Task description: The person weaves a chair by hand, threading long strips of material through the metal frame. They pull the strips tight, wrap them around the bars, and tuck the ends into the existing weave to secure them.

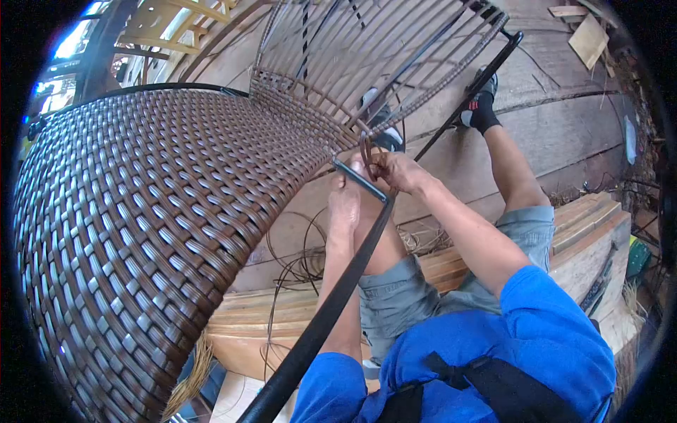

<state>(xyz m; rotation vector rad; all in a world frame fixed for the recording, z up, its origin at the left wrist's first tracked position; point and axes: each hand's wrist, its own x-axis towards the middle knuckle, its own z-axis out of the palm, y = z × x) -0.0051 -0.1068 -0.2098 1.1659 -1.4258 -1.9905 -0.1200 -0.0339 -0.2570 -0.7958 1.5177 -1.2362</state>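
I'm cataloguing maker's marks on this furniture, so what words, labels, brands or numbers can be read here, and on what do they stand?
No readable text anywhere.
The woven panel, black frame tube, blue shirt and black strap show no lettering.
Nor does the brown strand gripped in the right hand.
Pale sheet at far right: too small to read.

Field notes, around you: weathered plank floor (564, 120). Wood offcuts (589, 39) lie at its far right. Loose coils (300, 264) lie on the floor beside a stepped timber platform (585, 225). Pale timber framing (166, 32) top left. Straw-coloured fibres (187, 384) bottom left.
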